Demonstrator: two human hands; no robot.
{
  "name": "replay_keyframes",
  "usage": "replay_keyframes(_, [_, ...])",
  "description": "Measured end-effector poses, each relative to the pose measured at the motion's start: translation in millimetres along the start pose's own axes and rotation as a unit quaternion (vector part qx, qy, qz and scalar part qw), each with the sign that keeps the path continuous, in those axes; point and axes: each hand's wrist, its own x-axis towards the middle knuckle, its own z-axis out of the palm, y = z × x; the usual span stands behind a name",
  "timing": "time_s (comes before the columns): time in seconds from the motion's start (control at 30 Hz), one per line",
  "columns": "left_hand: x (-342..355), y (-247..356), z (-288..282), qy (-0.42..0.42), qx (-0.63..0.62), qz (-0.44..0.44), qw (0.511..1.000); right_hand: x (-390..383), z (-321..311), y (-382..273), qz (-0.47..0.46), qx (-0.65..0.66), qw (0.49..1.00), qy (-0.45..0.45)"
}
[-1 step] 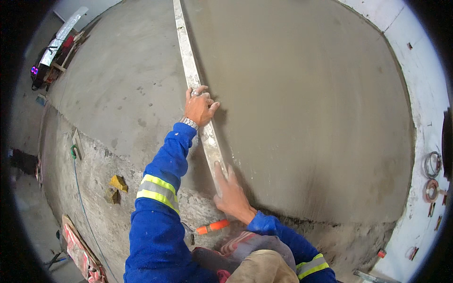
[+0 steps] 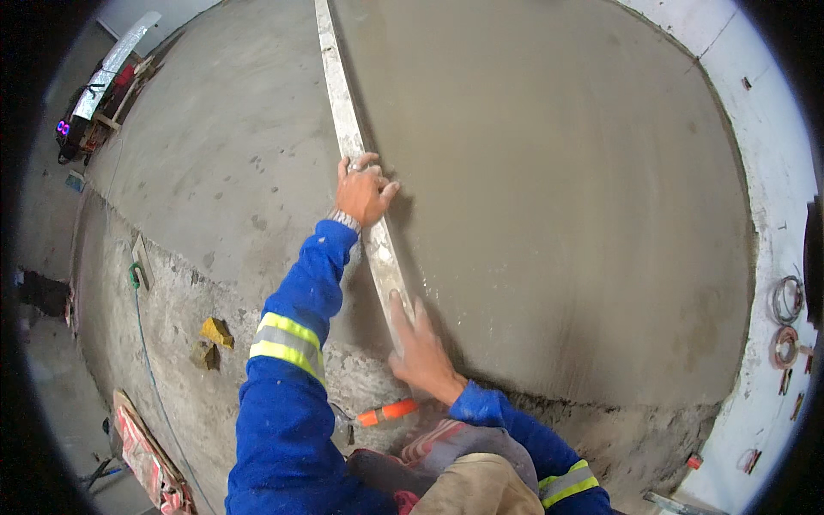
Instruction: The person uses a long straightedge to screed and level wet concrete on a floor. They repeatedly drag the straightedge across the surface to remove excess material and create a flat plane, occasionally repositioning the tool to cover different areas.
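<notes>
A building site — freshly plastered wall (image 2: 558,215), rough mortar, coiled wires (image 2: 785,300) by bare masonry.

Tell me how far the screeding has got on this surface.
Right of the straightedge the grey plaster looks smooth and even. Left hand and right hand press the straightedge on it. The area left of it looks blotchy, and the bottom band is rough.
</notes>
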Motion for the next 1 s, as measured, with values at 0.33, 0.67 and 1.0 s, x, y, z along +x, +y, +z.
replay_keyframes(0.33, [-19.4,-22.2,-0.8,0.029,-0.018,-0.002,0.999,3.3,13.0,-11.6,-0.010,0.012,1.000,-0.023])
replay_keyframes(0.67, [-25.5,-27.3,-11.7,-0.036,0.005,-0.039,0.999,4.3,21.0,-10.1,-0.014,0.032,0.999,-0.037])
replay_keyframes(1.0, [-33.5,-35.8,-12.4,0.002,-0.013,-0.019,1.000,-5.6,29.8,-15.4,-0.010,-0.015,0.999,-0.046])
